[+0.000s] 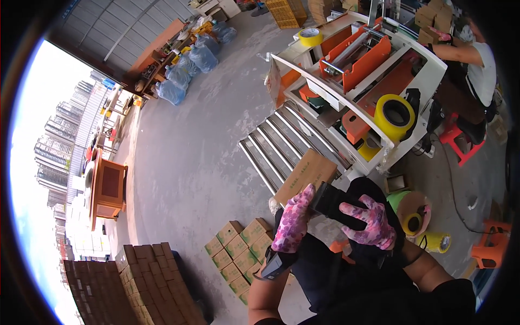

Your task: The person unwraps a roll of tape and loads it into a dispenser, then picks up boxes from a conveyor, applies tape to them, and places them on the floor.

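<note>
Both gloved hands meet over the lap, the left hand (293, 223) steadying a brown carton (306, 174) at the foot of the roller conveyor (281, 146) and the right hand (371, 221) clasped over a black device (331, 201) pressed to it, above a grey concrete floor (200, 141) with small stacked boxes (238, 250).

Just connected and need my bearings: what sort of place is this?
Most likely a packing workshop or warehouse: a carton-sealing machine with tape rolls and a roller conveyor, plus stacked cardboard boxes on a concrete floor.
</note>
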The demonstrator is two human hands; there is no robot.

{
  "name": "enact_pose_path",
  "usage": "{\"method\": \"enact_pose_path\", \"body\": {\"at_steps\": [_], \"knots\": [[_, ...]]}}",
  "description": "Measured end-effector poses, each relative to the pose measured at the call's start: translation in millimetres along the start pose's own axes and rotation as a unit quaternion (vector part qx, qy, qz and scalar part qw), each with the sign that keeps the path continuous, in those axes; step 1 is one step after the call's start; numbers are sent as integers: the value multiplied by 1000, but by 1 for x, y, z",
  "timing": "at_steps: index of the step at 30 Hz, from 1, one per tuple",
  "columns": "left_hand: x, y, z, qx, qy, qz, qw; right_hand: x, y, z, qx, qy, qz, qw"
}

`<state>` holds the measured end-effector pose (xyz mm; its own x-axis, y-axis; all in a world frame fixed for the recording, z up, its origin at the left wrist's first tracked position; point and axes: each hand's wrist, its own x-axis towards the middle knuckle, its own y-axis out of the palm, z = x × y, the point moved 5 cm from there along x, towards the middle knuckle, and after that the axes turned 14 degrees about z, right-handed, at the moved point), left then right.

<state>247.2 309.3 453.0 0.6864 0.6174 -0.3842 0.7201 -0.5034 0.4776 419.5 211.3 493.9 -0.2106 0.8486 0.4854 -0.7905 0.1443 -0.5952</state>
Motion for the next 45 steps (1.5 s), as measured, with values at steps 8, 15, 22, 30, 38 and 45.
{"method": "enact_pose_path", "body": {"at_steps": [8, 15, 22, 30, 38, 45], "knots": [[-10, -17, 13, 104, -11, -26, 994, -11, 3, 5, -62, -52, 64, 995], [18, -42, -33, 140, 119, -125, 975, -20, 5, 4, -64, 121, 98, 986], [81, -143, -82, 257, 51, -110, 959, -66, -2, -5, -119, 186, 132, 966], [104, -167, -27, 365, 87, 1, 927, -38, 24, -26, -116, 276, 224, 928], [84, -149, -16, 669, 64, 91, 734, -20, 52, -60, -106, 246, 254, 930], [79, -45, -23, 668, 75, -180, 718, -61, 78, -94, -103, 141, 170, 970]]}}
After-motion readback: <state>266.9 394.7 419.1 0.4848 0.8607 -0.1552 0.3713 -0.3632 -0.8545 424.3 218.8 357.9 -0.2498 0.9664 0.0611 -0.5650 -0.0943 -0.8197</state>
